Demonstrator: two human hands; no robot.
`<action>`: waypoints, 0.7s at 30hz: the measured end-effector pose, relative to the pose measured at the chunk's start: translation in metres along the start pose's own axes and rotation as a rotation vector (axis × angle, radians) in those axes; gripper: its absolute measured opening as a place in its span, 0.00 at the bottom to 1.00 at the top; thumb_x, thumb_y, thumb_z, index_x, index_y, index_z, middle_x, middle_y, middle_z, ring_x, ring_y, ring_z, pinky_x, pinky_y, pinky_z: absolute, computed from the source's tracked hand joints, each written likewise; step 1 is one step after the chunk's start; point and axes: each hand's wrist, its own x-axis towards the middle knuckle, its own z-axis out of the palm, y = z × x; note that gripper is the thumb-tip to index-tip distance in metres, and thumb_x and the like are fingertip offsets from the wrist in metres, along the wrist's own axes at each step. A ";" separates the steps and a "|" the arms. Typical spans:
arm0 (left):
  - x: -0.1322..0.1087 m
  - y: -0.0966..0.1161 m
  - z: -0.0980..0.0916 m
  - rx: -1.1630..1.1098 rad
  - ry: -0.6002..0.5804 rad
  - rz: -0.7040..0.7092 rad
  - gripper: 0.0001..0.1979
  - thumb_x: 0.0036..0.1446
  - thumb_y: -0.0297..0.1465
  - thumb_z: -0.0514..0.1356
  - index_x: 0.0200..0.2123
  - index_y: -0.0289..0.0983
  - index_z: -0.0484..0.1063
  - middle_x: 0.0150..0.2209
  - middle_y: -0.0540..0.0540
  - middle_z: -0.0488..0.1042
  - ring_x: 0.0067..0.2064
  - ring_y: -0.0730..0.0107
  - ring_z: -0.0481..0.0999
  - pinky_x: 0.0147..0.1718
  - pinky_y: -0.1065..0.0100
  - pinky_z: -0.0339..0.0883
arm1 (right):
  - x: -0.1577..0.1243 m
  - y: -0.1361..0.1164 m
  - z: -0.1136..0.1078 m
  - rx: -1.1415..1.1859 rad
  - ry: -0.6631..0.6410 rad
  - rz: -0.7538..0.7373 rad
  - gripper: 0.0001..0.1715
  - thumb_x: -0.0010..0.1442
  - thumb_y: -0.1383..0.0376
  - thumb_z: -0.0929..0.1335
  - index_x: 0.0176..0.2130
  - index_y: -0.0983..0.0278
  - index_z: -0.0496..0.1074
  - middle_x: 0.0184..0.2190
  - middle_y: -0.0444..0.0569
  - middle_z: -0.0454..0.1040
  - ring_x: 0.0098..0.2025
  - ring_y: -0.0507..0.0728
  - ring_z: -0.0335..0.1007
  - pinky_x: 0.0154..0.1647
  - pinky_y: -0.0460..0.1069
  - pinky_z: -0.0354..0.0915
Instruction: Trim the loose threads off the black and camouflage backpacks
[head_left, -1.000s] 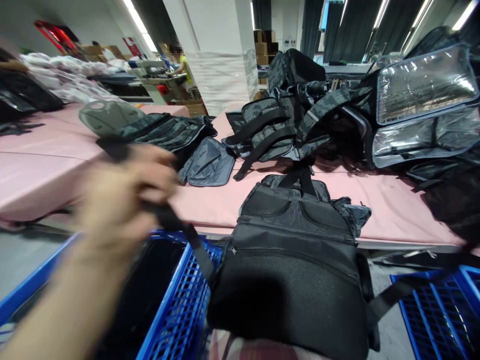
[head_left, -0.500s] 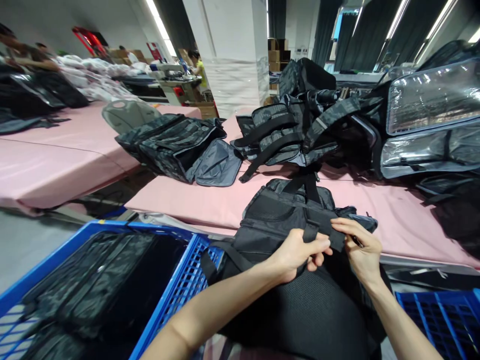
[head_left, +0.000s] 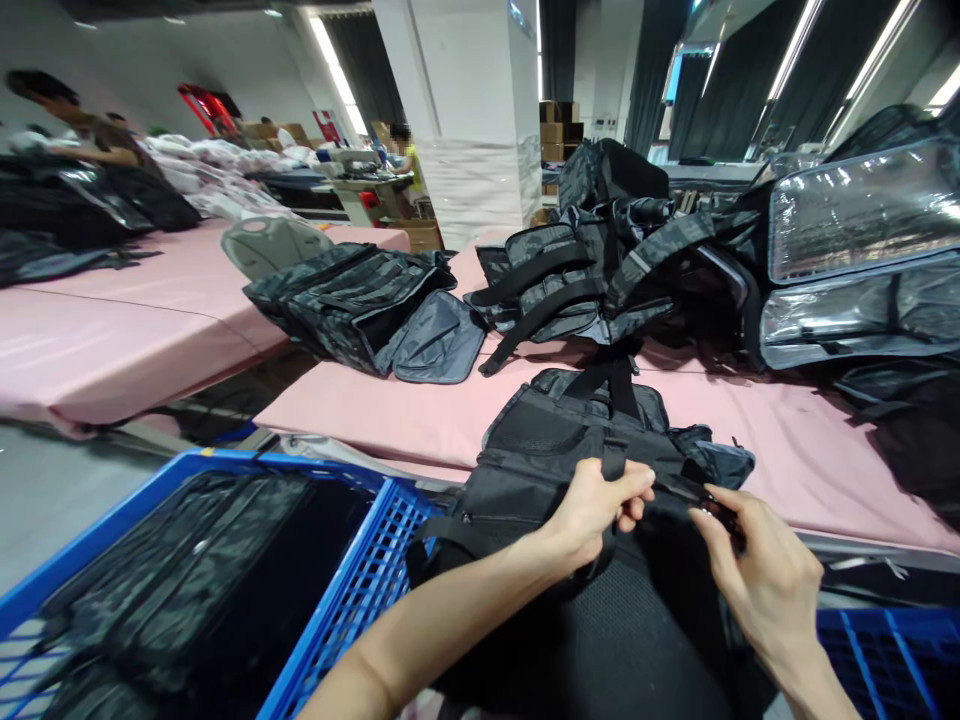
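Observation:
A black backpack (head_left: 600, 640) with a mesh back panel lies before me, its far end resting on the pink-covered table. My left hand (head_left: 607, 505) is closed on a black webbing strap (head_left: 613, 462) of the backpack, thumb and fingers pinched together. To its right, my right hand (head_left: 765, 560) is closed around a small dark tool with shiny spots (head_left: 724, 518); its kind is partly hidden by the fingers. Between the two hands runs a dark strip of the strap (head_left: 675, 487). A camouflage pocket part (head_left: 724, 460) of the bag sticks out beyond my right hand.
At left stands a blue crate (head_left: 360, 570) holding camouflage bags; another blue crate (head_left: 885, 650) is at lower right. On the pink table (head_left: 360, 410) lie an open camouflage bag (head_left: 360, 300), heaped backpacks (head_left: 570, 270) and a silver-lined bag (head_left: 862, 210). A person (head_left: 97, 130) works at far left.
My right hand has moved right and down, off the strap end it was touching, and the dark tool shows more. My left hand stays nearly in place on the strap. The view has tilted slightly up.

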 end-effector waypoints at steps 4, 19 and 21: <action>-0.003 -0.001 0.002 0.030 -0.004 0.000 0.19 0.39 0.41 0.68 0.23 0.29 0.70 0.20 0.50 0.66 0.19 0.82 0.61 0.15 0.76 0.50 | 0.003 0.001 0.000 0.006 0.003 -0.023 0.07 0.62 0.63 0.65 0.40 0.63 0.70 0.31 0.46 0.75 0.31 0.51 0.71 0.34 0.45 0.61; -0.006 -0.001 0.003 0.214 -0.006 0.045 0.13 0.41 0.37 0.64 0.21 0.31 0.71 0.18 0.51 0.66 0.18 0.82 0.60 0.15 0.76 0.49 | 0.002 0.003 -0.004 0.130 -0.071 0.079 0.09 0.62 0.60 0.65 0.37 0.61 0.72 0.30 0.43 0.76 0.27 0.50 0.71 0.29 0.44 0.63; -0.006 0.001 -0.001 0.195 -0.041 0.007 0.14 0.41 0.38 0.65 0.20 0.31 0.69 0.17 0.52 0.64 0.17 0.83 0.59 0.14 0.77 0.47 | 0.001 0.007 -0.003 0.224 -0.092 0.171 0.11 0.62 0.57 0.64 0.38 0.61 0.71 0.32 0.44 0.76 0.28 0.51 0.72 0.29 0.44 0.64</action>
